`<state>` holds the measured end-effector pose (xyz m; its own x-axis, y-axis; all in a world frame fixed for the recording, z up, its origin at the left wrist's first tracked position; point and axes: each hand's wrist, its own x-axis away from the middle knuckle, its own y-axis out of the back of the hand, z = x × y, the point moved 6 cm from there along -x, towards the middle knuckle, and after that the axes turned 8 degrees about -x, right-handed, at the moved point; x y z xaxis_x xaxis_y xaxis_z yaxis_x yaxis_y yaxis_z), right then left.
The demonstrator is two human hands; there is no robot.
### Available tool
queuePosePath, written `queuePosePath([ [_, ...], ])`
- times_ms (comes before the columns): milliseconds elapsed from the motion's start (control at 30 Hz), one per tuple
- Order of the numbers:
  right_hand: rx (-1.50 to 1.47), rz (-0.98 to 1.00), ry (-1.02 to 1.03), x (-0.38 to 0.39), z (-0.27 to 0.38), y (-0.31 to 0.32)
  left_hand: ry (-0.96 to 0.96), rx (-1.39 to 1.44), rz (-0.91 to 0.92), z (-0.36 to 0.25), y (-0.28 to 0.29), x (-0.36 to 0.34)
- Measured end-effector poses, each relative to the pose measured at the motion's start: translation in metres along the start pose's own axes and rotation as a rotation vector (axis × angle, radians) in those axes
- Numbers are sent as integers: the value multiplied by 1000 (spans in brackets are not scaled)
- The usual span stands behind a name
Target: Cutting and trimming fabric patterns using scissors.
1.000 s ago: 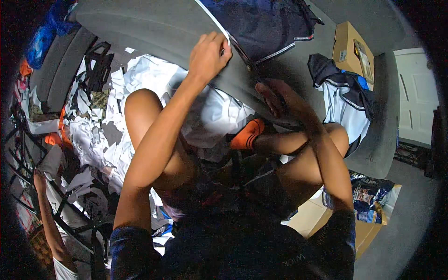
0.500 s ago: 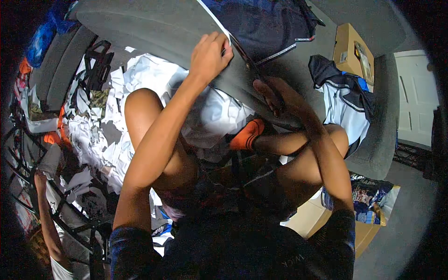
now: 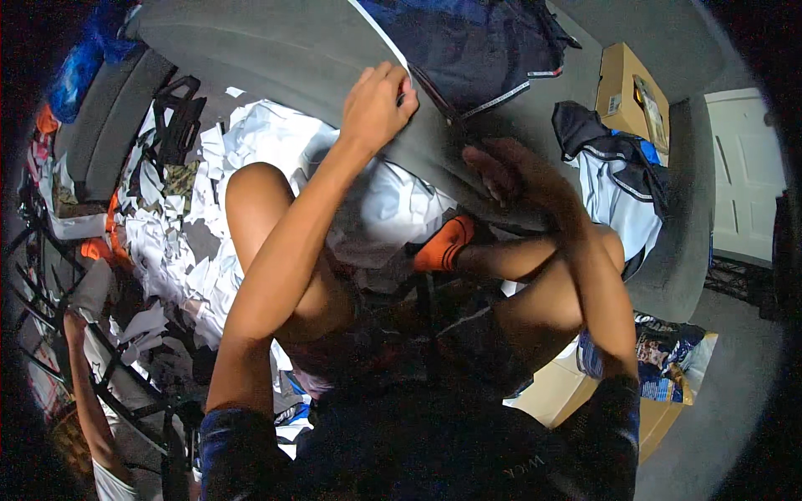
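Note:
My left hand point(image 3: 376, 108) is closed, its fingers pinching a narrow white strip point(image 3: 380, 32) at the sofa's edge. That strip runs up and left along dark navy cloth point(image 3: 468, 54). My right hand point(image 3: 505, 171), in shadow, is wrapped round what looks like a pair of dark scissors point(image 3: 433, 94). Their blades point up and left, with the tips close to my left fingertips at the strip. The handles are mostly hidden in the dark under my right hand.
White scraps point(image 3: 180, 250) and white cloth point(image 3: 276, 125) lie left of my knees. A cardboard box point(image 3: 614, 83) and black-and-white clothing point(image 3: 614, 179) rest on the grey sofa point(image 3: 251, 37) to the right. Another person's arm point(image 3: 88, 384) shows behind a black lattice point(image 3: 109, 392) at lower left.
My right hand has drawn back slightly to the right, and the scissors have shifted with it. My left hand has barely moved at the strip.

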<state>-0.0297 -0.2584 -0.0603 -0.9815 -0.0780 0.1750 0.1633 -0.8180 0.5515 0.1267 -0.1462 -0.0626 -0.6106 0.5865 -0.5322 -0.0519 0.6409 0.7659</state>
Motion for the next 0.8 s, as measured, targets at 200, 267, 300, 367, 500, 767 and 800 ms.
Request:
queuePosePath([
  [200, -437, 51, -426, 7, -32, -2, 140, 104, 232, 23, -4, -10],
  [267, -423, 86, -331, 3, -31, 1, 149, 57, 26, 36, 2, -23],
  [300, -422, 88, -297, 1, -32, 3, 174, 39, -69, 42, 2, -25],
  [367, -420, 84, -248, -5, -33, 5, 146, 9, -82, 47, -9, -26],
  [500, -419, 77, -197, -14, -31, 6, 108, -83, -76, 54, -25, -24],
  [767, -562, 12, -206, -16, -29, 3, 130, -103, 137, 64, -42, -23],
  [800, -558, 8, -197, -17, -31, 3, 141, -113, 172, 65, -45, -23],
])
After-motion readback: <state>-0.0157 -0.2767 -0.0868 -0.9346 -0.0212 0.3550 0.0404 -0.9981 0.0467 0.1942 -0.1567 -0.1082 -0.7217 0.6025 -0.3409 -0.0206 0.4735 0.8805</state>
